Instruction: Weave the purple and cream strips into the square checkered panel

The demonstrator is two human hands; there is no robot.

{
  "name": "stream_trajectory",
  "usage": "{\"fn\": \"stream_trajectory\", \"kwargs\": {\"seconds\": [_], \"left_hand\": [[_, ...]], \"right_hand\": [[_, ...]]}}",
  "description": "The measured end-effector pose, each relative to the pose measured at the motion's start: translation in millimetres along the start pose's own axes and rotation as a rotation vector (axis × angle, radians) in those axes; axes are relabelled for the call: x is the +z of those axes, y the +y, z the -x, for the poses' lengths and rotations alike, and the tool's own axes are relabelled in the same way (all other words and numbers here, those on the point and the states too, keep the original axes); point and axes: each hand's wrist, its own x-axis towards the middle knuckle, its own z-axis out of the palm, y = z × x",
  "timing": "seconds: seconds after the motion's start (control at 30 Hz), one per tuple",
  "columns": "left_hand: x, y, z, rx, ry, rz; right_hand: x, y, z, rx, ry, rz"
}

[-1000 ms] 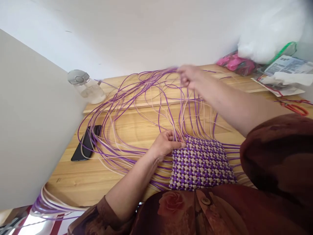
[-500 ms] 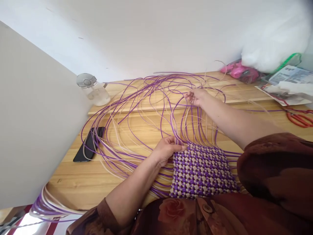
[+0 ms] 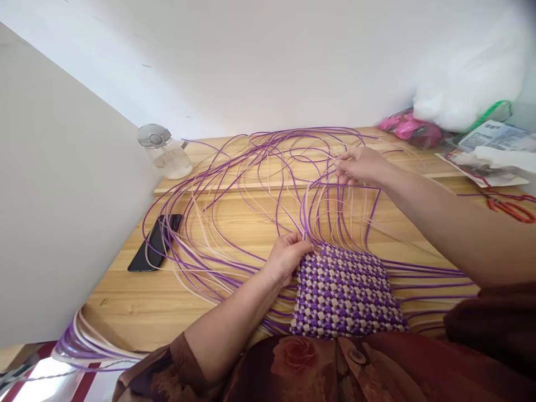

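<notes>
Wooden table (image 3: 125, 304), a big sprawl of purple and beige strands (image 3: 293, 132), and one checkered woven panel (image 3: 347, 290) lying flat right in front of the wearer's shirt (image 3: 301, 363).
Strands fan out beyond the panel and to both sides of it, probably so they don't all snarl together (good luck with that loopy mess). Left hand (image 3: 288, 257) is closed on the panel's far-left corner, thumb on top, fingers tucked in by the strand bases, I'd guess to keep the weave tight. Right hand (image 3: 355, 164) is up beyond the panel, thumb and index nearly closed on a strand or two, other fingers loosely curled; can't tell exactly which strands. Bottle (image 3: 173, 162) and phone (image 3: 146, 254) sit well left of the panel, red-handled tool (image 3: 511, 207) off to its right, likely parked clear of the weave.
</notes>
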Motion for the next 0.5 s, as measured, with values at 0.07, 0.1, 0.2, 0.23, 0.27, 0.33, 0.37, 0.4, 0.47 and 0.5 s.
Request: {"fn": "stream_trajectory", "kwargs": {"seconds": [0.07, 0.1, 0.2, 0.23, 0.27, 0.33, 0.37, 0.4, 0.47, 0.5], "left_hand": [[1.0, -2.2, -0.8, 0.013, 0.028, -0.003], [1.5, -2.9, -1.3, 0.015, 0.037, 0.008], [3.6, -4.2, -1.9, 0.033, 0.052, 0.091], [4.6, -4.5, -1.7, 0.039, 0.057, 0.118], [5.6, -4.9, -1.3, 0.046, 0.066, 0.141], [7.4, -5.8, 0.2, 0.065, 0.089, 0.166], [8.1, -6.2, 1.1, 0.083, 0.096, 0.173], [8.5, -6.4, 2.2, 0.113, 0.103, 0.178], [8.3, -6.1, 4.4, 0.191, 0.104, 0.147], [7.6, -5.6, 5.3, 0.230, 0.090, 0.104]], "right_hand": [[13.2, -10.3, 33.6, -0.086, -0.158, 0.055], [20.3, -13.2, 51.0, -0.167, -0.376, 0.118], [43.1, -9.3, 93.5, -0.450, -0.602, 0.343], [49.7, -4.9, 102.2, -0.513, -0.571, 0.390], [55.1, 0.1, 107.8, -0.549, -0.516, 0.421], [61.6, 9.6, 111.6, -0.535, -0.423, 0.464], [63.0, 13.6, 111.0, -0.509, -0.396, 0.478], [63.7, 17.2, 109.3, -0.477, -0.381, 0.482], [65.3, 23.2, 104.0, -0.379, -0.410, 0.418], [66.9, 25.5, 100.4, -0.300, -0.454, 0.326]]}}
